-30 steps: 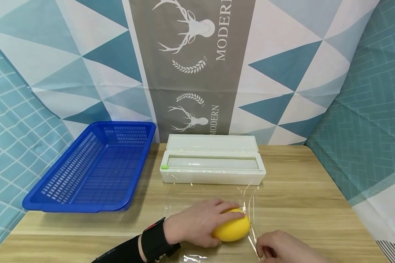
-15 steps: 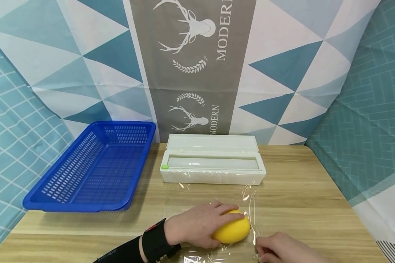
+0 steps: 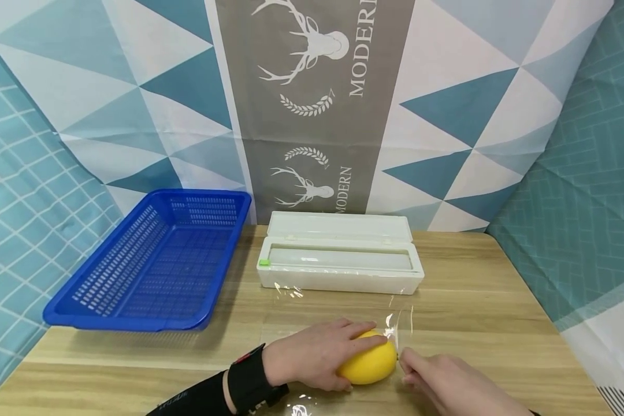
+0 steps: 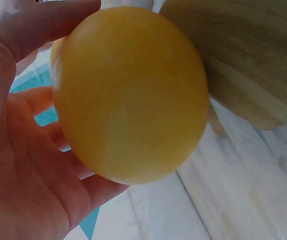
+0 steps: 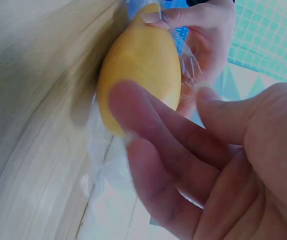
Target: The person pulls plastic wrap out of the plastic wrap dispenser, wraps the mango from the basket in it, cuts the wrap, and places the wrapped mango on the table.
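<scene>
Resting on the wood-grain table (image 3: 473, 289), at its near side, a yellow fruit (image 3: 369, 365) is lying lengthwise between the two hands; it is presenting a smooth, unbroken, evenly coloured skin with a soft sheen, and is appearing rounded and deeper amber in the left wrist view; in the right wrist view it is showing an elongated body, narrowing at the upper end; in the head view its right end is bearing a small dark spot. The left hand (image 3: 317, 355) is holding the fruit, its fingers curving over the top and side, the thumb lying along the near side; a black band (image 3: 247, 378) is circling that wrist. The right hand (image 3: 442, 378) is standing just beside the fruit's right end, fingers half bent, thumb apart from the fingertips; whether film is caught among them, one cannot tell. Clear film (image 3: 392, 329) is lying creased and glinting around the fruit, extending towards a white box (image 3: 343, 281); the box's lid (image 3: 338, 225) is standing raised; a blue basket (image 3: 122, 323) is sitting left of the box.
</scene>
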A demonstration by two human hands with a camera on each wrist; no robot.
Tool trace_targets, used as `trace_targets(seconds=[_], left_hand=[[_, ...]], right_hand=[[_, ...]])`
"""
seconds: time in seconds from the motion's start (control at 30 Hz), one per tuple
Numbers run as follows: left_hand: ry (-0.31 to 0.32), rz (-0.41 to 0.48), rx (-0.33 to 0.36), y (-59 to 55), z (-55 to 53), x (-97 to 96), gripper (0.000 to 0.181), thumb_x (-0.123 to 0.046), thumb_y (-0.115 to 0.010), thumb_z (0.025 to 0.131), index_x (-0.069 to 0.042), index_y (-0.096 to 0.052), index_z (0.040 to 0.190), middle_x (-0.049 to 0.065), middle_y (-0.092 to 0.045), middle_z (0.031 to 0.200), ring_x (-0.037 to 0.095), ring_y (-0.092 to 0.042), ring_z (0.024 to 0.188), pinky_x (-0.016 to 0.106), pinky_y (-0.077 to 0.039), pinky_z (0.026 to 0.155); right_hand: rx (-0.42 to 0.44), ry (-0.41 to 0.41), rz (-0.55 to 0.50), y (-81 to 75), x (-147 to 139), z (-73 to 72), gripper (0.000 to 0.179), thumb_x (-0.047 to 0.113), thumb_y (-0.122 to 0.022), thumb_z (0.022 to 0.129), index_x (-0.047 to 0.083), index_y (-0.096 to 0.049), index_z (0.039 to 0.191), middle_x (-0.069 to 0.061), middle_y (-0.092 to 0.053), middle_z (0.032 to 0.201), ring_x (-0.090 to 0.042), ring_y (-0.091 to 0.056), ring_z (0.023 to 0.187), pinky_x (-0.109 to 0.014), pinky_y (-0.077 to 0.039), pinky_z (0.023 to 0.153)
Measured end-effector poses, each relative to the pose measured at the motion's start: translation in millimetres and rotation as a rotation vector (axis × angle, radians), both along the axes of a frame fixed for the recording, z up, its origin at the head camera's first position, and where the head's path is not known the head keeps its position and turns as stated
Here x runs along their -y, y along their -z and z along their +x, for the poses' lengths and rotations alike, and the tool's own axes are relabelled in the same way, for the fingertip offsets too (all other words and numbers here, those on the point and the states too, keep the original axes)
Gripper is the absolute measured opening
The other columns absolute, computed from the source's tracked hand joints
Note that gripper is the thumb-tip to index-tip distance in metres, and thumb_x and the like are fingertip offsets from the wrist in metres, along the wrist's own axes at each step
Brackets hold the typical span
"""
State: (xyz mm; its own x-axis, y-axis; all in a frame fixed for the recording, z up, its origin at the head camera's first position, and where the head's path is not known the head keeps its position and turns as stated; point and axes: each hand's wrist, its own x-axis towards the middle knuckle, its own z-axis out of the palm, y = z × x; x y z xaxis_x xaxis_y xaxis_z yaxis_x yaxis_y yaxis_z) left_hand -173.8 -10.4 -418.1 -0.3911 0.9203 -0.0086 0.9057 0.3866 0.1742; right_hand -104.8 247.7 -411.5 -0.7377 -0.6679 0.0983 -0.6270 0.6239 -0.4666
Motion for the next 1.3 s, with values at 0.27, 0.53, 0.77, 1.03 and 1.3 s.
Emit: trace_targets(seconds=[0.27, 0.53, 0.77, 1.03, 1.3], left_hand=[[-0.006, 0.009, -0.008, -2.1, 1.0, -0.6, 0.095, -0.045, -0.071, 0.074, -0.023, -0.018, 0.149, 0.001, -0.026, 0.150, 0.014, -0.037, 0.126, 0.028, -0.030, 0.100], [-0.036, 0.058, 0.027, -0.3, 3.1, -2.4, 0.125, -0.038, -0.077, 0.068, -0.011, 0.016, 0.146, 0.002, -0.041, 0.140, 0.007, -0.042, 0.119, 0.019, -0.029, 0.098], [-0.042, 0.111, 0.075, 0.7, 4.3, 4.7, 0.126, -0.045, -0.075, 0.069, -0.012, 0.020, 0.145, 0.004, -0.039, 0.142, 0.007, -0.042, 0.118, 0.020, -0.030, 0.098], [-0.099, 0.135, 0.003, -1.1, 2.4, 33.0, 0.084, -0.064, -0.037, 0.087, -0.017, -0.009, 0.150, -0.003, -0.032, 0.146, 0.010, -0.036, 0.126, 0.029, -0.035, 0.097], [-0.385, 0.252, -0.202, 1.4, -3.1, 81.7, 0.037, -0.046, -0.051, 0.091, -0.020, -0.060, 0.115, -0.008, -0.060, 0.110, 0.009, -0.056, 0.095, 0.029, -0.048, 0.078]], right_hand=[[-0.108, 0.046, -0.015, -3.5, 14.4, -8.0, 0.011, 0.032, -0.048, 0.095, 0.031, -0.039, 0.089, 0.022, -0.029, 0.071, 0.006, -0.040, 0.064, -0.018, -0.037, 0.054], [-0.318, 0.051, -0.029, 6.8, 25.7, -24.9, 0.011, 0.028, -0.052, 0.093, 0.029, -0.041, 0.090, 0.019, -0.035, 0.085, 0.002, -0.038, 0.074, -0.016, -0.035, 0.062], [-0.174, 0.053, -0.189, 19.2, 29.5, -36.3, 0.007, 0.025, -0.050, 0.094, 0.029, -0.046, 0.097, 0.017, -0.048, 0.105, -0.001, -0.046, 0.086, -0.021, -0.042, 0.068], [-0.052, 0.038, -0.186, 20.6, 26.1, -40.9, 0.010, 0.029, -0.049, 0.094, 0.028, -0.040, 0.089, 0.014, -0.051, 0.116, -0.005, -0.050, 0.098, -0.029, -0.046, 0.078], [-0.008, 0.083, -0.156, 19.7, 22.9, -42.2, 0.013, 0.035, -0.050, 0.093, 0.031, -0.039, 0.087, 0.016, -0.049, 0.115, -0.005, -0.049, 0.098, -0.027, -0.045, 0.075]])
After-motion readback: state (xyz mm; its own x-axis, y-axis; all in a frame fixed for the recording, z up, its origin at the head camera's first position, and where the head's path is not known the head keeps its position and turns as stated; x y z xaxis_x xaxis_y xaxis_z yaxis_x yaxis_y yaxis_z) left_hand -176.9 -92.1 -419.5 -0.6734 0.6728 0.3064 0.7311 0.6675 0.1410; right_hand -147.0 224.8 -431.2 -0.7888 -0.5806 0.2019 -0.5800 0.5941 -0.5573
